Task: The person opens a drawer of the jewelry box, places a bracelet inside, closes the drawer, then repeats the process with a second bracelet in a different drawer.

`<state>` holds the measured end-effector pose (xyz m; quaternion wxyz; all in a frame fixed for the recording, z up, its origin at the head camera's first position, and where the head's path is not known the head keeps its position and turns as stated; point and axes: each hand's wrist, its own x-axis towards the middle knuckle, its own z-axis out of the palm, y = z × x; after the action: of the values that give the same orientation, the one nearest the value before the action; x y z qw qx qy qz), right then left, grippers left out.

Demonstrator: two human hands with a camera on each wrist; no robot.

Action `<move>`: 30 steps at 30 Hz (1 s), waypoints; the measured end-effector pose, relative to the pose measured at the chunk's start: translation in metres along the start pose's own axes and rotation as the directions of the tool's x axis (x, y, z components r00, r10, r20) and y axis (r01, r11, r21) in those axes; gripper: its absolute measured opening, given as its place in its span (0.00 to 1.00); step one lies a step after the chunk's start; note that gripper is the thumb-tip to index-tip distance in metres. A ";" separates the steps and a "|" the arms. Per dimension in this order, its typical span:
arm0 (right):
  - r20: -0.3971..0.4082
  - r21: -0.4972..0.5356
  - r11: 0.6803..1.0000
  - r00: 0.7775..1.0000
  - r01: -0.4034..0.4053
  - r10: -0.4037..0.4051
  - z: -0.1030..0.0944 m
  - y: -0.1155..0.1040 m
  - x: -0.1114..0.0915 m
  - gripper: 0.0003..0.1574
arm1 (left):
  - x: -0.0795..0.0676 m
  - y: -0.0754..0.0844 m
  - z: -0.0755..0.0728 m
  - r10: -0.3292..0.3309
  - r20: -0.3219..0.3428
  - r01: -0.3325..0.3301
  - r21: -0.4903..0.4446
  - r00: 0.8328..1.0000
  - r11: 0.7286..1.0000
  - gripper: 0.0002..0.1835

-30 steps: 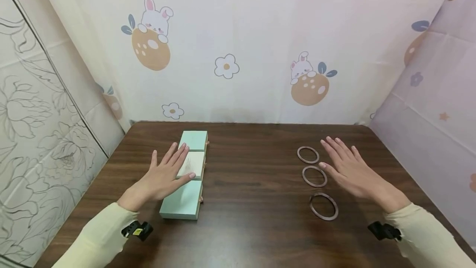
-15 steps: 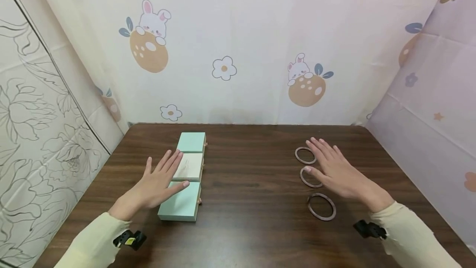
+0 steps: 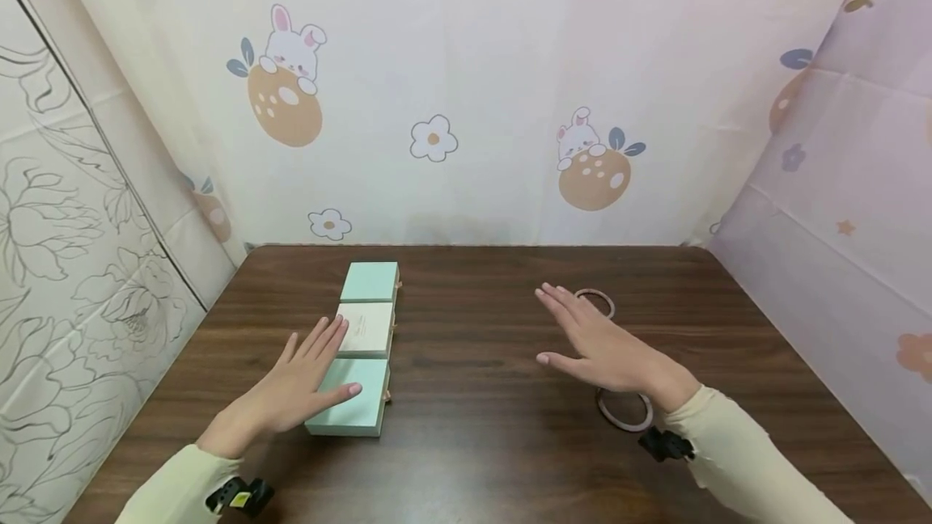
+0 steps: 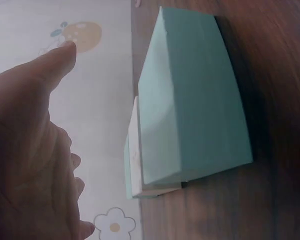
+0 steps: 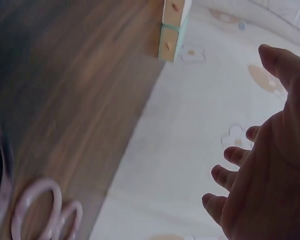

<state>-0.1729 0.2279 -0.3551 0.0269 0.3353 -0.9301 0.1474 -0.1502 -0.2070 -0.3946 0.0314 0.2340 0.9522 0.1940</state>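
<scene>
My left hand (image 3: 287, 386), palm down with fingers spread, hovers over the left side of a row of three flat boxes. The near box (image 3: 366, 393) is mint green, the middle box (image 3: 371, 328) cream with faint printing, the far box (image 3: 370, 281) mint. Small tabs stick out of their right sides. Further right, my right hand (image 3: 607, 350) is held with straight fingers above the rings, holding nothing. Brownish-pink bangle-like rings lie below it: the far ring (image 3: 610, 303) and near ring (image 3: 619, 425) show partly, while the middle one is hidden by the hand.
Everything lies on a dark wood-grain table (image 3: 466, 443). A pale curtain (image 3: 437, 47) with bunny and flower prints rises behind its back edge, and cloth also hangs along both sides. Black wrist cameras are strapped to both sleeves.
My right hand has moved left across the rings, covering the middle one. The left hand has dropped slightly down and left in view. Boxes and rings keep their places on the table.
</scene>
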 end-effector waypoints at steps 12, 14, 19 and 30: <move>0.066 -0.012 0.990 0.988 0.141 -0.140 0.052 -0.032 0.029 0.48 | -0.018 -0.011 0.015 -0.001 -0.007 0.001 -0.070 1.000 0.998 0.53; 0.089 -0.003 0.988 0.985 0.151 -0.150 0.058 -0.038 0.034 0.47 | -0.020 -0.012 0.017 0.002 -0.012 -0.003 -0.073 1.000 0.997 0.54; 0.150 0.006 0.987 0.976 0.162 -0.161 0.073 -0.051 0.044 0.47 | -0.023 -0.015 0.022 0.012 -0.026 -0.013 -0.078 1.000 0.997 0.57; 0.214 0.051 0.967 0.943 0.251 -0.256 0.093 -0.079 0.064 0.45 | -0.027 -0.020 0.028 -0.014 0.001 0.014 -0.099 1.000 0.995 0.63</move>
<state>-0.1674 0.1034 -0.4142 -0.0606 0.4667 -0.8747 0.1158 -0.1311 -0.2261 -0.4290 0.0444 0.2254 0.9431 0.2405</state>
